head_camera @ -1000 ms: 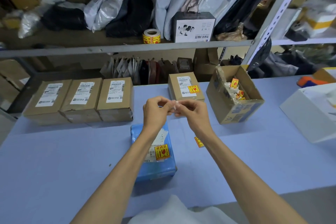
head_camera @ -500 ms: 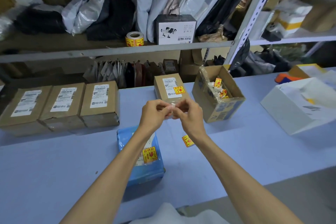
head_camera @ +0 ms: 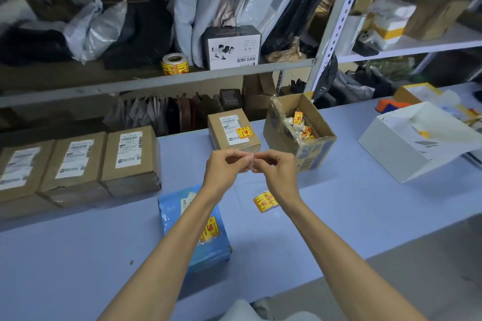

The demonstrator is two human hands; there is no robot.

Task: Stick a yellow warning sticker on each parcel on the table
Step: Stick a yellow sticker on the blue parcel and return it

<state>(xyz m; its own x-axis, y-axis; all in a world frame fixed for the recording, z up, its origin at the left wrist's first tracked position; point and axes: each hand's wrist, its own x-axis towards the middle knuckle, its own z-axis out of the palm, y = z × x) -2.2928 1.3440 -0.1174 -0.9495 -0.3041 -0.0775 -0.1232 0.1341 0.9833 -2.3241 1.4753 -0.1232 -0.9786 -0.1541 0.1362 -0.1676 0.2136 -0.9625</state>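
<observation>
Nearest, the blue parcel [head_camera: 182, 216] lies on the desk [head_camera: 339, 216] under the left forearm, with a yellow sticker [head_camera: 211, 229] on its top. Just right of it, a loose sticker strip [head_camera: 265, 200] lies flat. Above, left hand [head_camera: 224, 171] and right hand [head_camera: 279, 173] meet, the fingers of both pinching 1 small pale scrap [head_camera: 251, 160]. Sticker or backing? Too small to tell. It looks like peeling for the next parcel. Behind, the small brown parcel [head_camera: 233, 133] wears its sticker. Far left, 3 brown parcels [head_camera: 75, 164] show only white labels, so the next move calls for a freed sticker, carried left and pressed flat.
</observation>
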